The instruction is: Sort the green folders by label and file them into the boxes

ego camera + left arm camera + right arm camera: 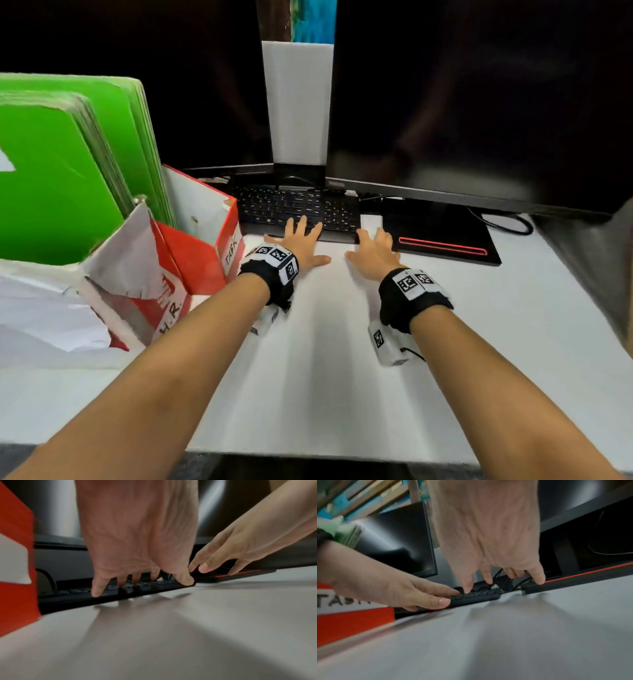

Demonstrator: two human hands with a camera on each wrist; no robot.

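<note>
A white desk (342,377) filled the view, backed by two dark monitors (479,102) with a pale strip of wall between them. A black keyboard (274,205) lay at the far middle of the desk, and just to its right sat a black monitor base with a red line (442,245).

The left hand (301,245) was stretched out flat, palm down, fingers spread and straight. Its fingertips (97,593) touched the near edge and near keys of the keyboard, while the thumb pointed right over the bare desk. It gripped nothing.

The right hand (373,255) lay just to the right of it, also slack and spread, with nothing in its grasp. In the right wrist view its fingers (467,588) came down on the right end of the keyboard, and its little finger reached the near left corner of the monitor base. The two thumbs pointed toward each other, near but apart.

The green folders (68,171) stood upright at the far left, packed into red and white boxes (191,260). The farther box bore a label reading "TASK"; the nearer one (144,301), with torn white paper on its front, showed "H.R." Both hands were well apart from the folders, though the left wrist was just beside the "TASK" box.
</note>
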